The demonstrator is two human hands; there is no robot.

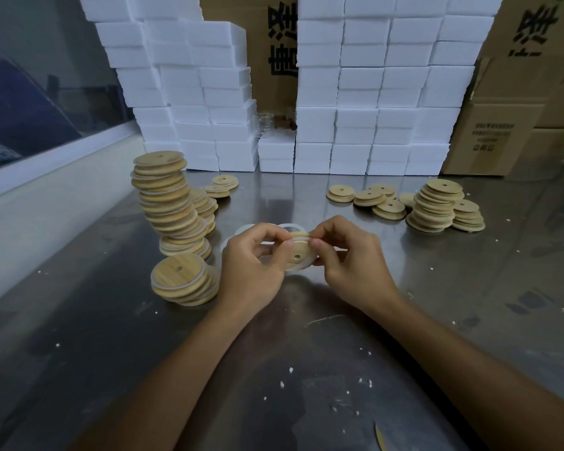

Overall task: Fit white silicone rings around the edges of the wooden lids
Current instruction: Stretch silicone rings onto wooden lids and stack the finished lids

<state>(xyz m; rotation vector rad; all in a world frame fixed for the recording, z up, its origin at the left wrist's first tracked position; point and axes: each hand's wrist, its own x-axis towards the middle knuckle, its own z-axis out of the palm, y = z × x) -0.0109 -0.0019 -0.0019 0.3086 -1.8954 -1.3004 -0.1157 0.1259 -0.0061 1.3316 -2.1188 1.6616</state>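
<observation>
At the middle of the frame the person holds one wooden lid (298,253) above the metal table (339,369), tilted so its face with the small hole looks toward the camera. The left hand (253,260) grips the lid's left edge, thumb on top and fingers curled behind; the right hand (347,255) pinches the upper right edge, thumb and forefinger closed on the rim. A white ring (302,268) shows as a pale band along the lid's lower edge, so it seems seated there, while the upper edge under the fingertips looks not yet finished. Whether it sits in a groove cannot be told.

To do this step well, the left hand would best hold the seated part down so it does not spring off, while the right hand stretches the loose part outward and rolls it over the rim little by little. Turning the lid between pinches should keep the band flat and untwisted. Silicone is stretchy and likely to snap back, so an even pull matters.

More loose rings (290,227) lie on the table just behind the hands. At centre left stands a tall leaning stack of lids (170,203) with pale bands at their edges, and a shorter pile (183,281) sits in front of it. Bare lids (437,203) are heaped at centre right. White boxes (372,92) and brown cartons (518,109) fill the top of the frame.
</observation>
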